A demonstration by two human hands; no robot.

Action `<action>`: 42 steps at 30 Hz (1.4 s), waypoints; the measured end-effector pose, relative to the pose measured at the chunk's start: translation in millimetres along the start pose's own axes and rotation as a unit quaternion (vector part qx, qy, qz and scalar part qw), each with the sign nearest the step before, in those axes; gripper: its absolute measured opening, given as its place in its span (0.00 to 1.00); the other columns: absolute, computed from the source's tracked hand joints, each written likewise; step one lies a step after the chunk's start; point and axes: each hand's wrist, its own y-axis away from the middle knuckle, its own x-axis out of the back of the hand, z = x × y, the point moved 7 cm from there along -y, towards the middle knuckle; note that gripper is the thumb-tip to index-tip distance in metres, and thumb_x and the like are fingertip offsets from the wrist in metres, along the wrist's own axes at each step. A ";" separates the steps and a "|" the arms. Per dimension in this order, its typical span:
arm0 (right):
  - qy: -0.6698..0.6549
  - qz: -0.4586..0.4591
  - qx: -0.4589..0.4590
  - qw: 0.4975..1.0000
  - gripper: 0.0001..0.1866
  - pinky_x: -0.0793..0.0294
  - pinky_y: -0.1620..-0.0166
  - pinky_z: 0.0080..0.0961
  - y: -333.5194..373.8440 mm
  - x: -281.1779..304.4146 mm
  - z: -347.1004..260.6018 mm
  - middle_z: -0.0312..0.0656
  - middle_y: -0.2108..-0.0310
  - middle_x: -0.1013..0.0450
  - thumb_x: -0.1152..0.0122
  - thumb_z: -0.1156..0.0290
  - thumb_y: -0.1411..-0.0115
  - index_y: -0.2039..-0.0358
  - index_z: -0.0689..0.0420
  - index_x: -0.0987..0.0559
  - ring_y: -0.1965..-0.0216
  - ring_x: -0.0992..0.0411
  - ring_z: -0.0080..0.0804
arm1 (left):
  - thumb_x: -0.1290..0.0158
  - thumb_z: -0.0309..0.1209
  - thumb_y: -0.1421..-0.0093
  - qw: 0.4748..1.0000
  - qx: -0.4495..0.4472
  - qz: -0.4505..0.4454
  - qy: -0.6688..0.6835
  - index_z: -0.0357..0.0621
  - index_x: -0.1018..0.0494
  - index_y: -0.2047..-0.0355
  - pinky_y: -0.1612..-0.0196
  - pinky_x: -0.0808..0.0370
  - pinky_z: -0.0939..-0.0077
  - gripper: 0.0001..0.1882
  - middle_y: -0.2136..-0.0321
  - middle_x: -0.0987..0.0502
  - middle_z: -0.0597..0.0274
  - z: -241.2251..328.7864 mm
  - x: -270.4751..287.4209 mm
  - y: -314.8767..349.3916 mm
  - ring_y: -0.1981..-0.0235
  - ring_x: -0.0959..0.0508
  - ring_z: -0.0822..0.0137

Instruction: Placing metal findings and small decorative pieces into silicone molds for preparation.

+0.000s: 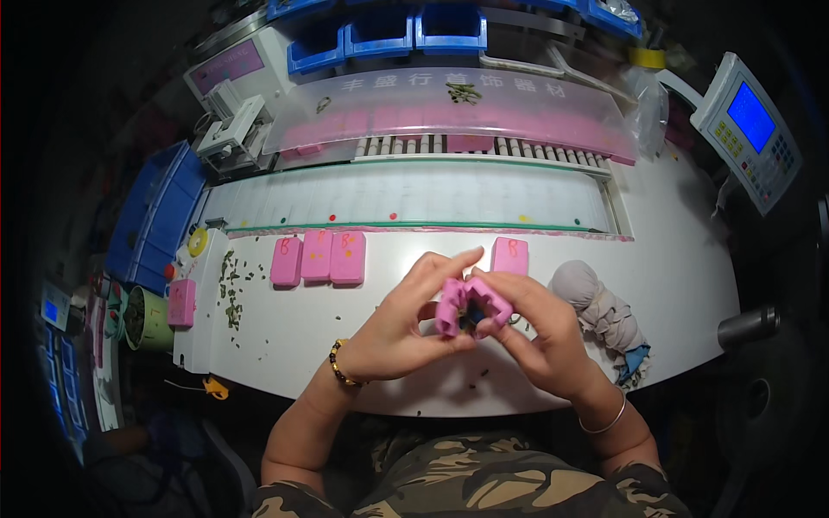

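Observation:
Above the table's near edge, my left hand (406,324) and my right hand (544,328) hold a pink rubber mould (496,300) between them. Its walls are bent apart, and something dark shows inside the gap, too small to make out. My left fingers and thumb grip the left part, while the right thumb and fingers press on the right part. Just beyond the right hand lies a pink block (510,253) with a red mark. Farther left, three similar pink blocks (317,256) stand side by side.
A grey cloth bundle (596,302) lies right of my hands. Small dark green bits (231,293) are scattered at left. Behind is a long white tray (414,194) with green edges, then rollers under a clear cover (380,112). A control panel (749,129) stands at right, blue bins (378,36) at back.

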 end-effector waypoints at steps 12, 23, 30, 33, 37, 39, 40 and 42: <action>-0.306 0.211 -0.132 0.919 0.25 0.31 0.45 0.26 5.0 -5.4 23.7 0.45 0.49 0.31 0.41 0.81 0.41 0.43 0.62 0.33 0.47 0.31 0.31 | 0.44 0.22 0.40 0.893 -0.009 0.220 0.392 0.43 0.44 0.40 0.49 0.25 0.74 0.30 0.53 0.28 0.55 -19.6 -7.3 -7.2 0.51 0.27 0.70; -0.061 0.117 0.016 0.991 0.18 0.27 0.65 0.24 3.4 -8.4 -6.6 0.45 0.59 0.26 0.33 0.77 0.47 0.55 0.61 0.23 0.64 0.27 0.33 | 0.50 0.42 0.34 0.864 0.083 0.286 0.407 0.45 0.35 0.70 0.76 0.31 0.81 0.15 0.77 0.27 0.61 -39.8 -4.3 -6.5 0.81 0.29 0.74; 0.023 0.111 -0.039 0.993 0.17 0.29 0.69 0.23 -9.7 -4.3 -6.3 0.44 0.61 0.32 0.32 0.77 0.48 0.56 0.61 0.23 0.68 0.29 0.30 | 0.53 0.34 0.33 0.897 0.054 0.276 0.341 0.43 0.35 0.76 0.72 0.30 0.83 0.14 0.77 0.29 0.66 -38.8 -10.2 -7.6 0.75 0.28 0.77; 0.035 0.097 -0.042 0.994 0.14 0.30 0.68 0.26 -11.0 -6.6 -4.7 0.44 0.62 0.33 0.32 0.78 0.50 0.62 0.60 0.24 0.68 0.30 0.33 | 0.54 0.33 0.33 0.894 0.059 0.282 0.344 0.44 0.36 0.77 0.75 0.33 0.84 0.14 0.78 0.31 0.69 -41.7 -12.1 -6.4 0.77 0.30 0.79; 0.035 0.092 0.013 0.995 0.12 0.30 0.68 0.28 -14.7 -7.2 -10.6 0.43 0.66 0.29 0.32 0.80 0.51 0.67 0.59 0.25 0.69 0.30 0.36 | 0.54 0.33 0.33 0.898 0.067 0.285 0.328 0.47 0.38 0.79 0.79 0.39 0.85 0.16 0.81 0.36 0.74 -45.9 -8.7 -4.3 0.80 0.39 0.83; 0.047 0.087 0.041 0.994 0.12 0.30 0.68 0.29 -14.6 -8.0 -13.8 0.42 0.68 0.28 0.32 0.81 0.51 0.68 0.59 0.26 0.70 0.30 0.37 | 0.54 0.33 0.33 0.898 0.058 0.297 0.319 0.48 0.39 0.80 0.80 0.41 0.84 0.17 0.81 0.38 0.75 -43.4 -6.2 -3.6 0.81 0.41 0.84; 0.052 0.080 0.041 0.995 0.12 0.30 0.68 0.30 -14.2 -8.9 -14.1 0.42 0.69 0.28 0.33 0.81 0.51 0.68 0.59 0.27 0.70 0.29 0.37 | 0.54 0.33 0.33 0.900 0.056 0.298 0.313 0.48 0.40 0.80 0.80 0.41 0.84 0.17 0.81 0.38 0.75 -41.7 -5.4 -3.3 0.81 0.41 0.84; 0.057 0.072 0.041 0.995 0.12 0.30 0.68 0.30 -13.1 -10.4 -14.3 0.41 0.70 0.27 0.33 0.81 0.51 0.67 0.59 0.27 0.71 0.29 0.38 | 0.54 0.33 0.33 0.901 0.054 0.300 0.309 0.48 0.40 0.81 0.79 0.41 0.84 0.18 0.81 0.38 0.75 -41.6 -4.8 -4.0 0.81 0.41 0.84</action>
